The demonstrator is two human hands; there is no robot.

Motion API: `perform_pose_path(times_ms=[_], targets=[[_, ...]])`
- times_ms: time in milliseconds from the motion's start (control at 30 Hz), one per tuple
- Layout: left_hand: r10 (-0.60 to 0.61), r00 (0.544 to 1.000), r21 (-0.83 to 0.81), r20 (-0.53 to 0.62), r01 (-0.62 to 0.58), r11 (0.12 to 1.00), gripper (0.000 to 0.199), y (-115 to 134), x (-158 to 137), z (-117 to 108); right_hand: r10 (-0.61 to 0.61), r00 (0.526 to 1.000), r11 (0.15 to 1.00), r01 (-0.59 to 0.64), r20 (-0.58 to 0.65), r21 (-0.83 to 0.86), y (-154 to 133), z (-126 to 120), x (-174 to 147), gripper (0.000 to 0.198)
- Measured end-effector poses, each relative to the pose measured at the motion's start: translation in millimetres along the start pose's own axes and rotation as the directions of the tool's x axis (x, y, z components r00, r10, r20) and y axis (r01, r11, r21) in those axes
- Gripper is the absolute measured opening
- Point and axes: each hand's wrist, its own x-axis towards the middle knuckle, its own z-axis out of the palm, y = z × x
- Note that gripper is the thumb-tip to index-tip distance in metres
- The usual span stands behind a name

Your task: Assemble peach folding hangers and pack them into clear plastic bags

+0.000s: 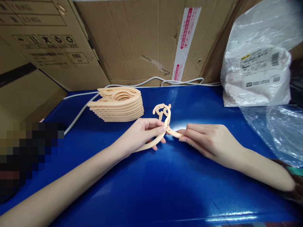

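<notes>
Hanger, peach-coloured and apparently hinged, is held up between two hands above the middle of the blue bench. Its curled upper part is pointed away from the wearer, and its two long arms are spread to either side. Near the joint it is pinched by the left hand, whose narrow grip is closed with thumb over fingers; the left arm of the piece is run beneath that palm and partly hidden by it. The tip of the other arm is nipped by the right hand, with an equally narrow grip.

As a judgement, this piece is caught partway: its arms are parted, yet whether they are being opened or folded cannot be told from one view. Similar pieces are nested in a neat stack just beyond the left hand (their exact number is hard to count), and none of these appears to be held.

Behind the stack, a white cable is trailed along the rear edge, backed by a large cardboard box. Another carton is stood at the left. At the right, a labelled plastic bag is set down, and loose clear film is spread beside the right forearm, where snagging might be risked.
</notes>
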Motion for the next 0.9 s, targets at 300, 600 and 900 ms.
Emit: perform_pose_path(times_ms=[300, 600, 900], targets=[[0.02, 1.0, 0.034, 0.01, -0.02, 0.999, 0.02, -0.3, -0.6, -1.2, 0.026, 0.999, 0.998, -0.028, 0.029, 0.059, 0.6, 0.6, -1.1, 0.034], [0.019, 0.999, 0.043, 0.043, -0.021, 0.999, 0.02, -3.0, -0.7, -1.0, 0.061, 0.995, 0.987, -0.071, 0.074, 0.143, 1.9, -3.1, -0.3, 0.033], [0.043, 0.997, 0.231, 0.058, -0.056, 0.971, 0.022, -2.8, -2.4, 2.8, 0.047, 0.991, 0.979, -0.071, 0.128, 0.192, 5.5, -2.1, -0.3, 0.034]])
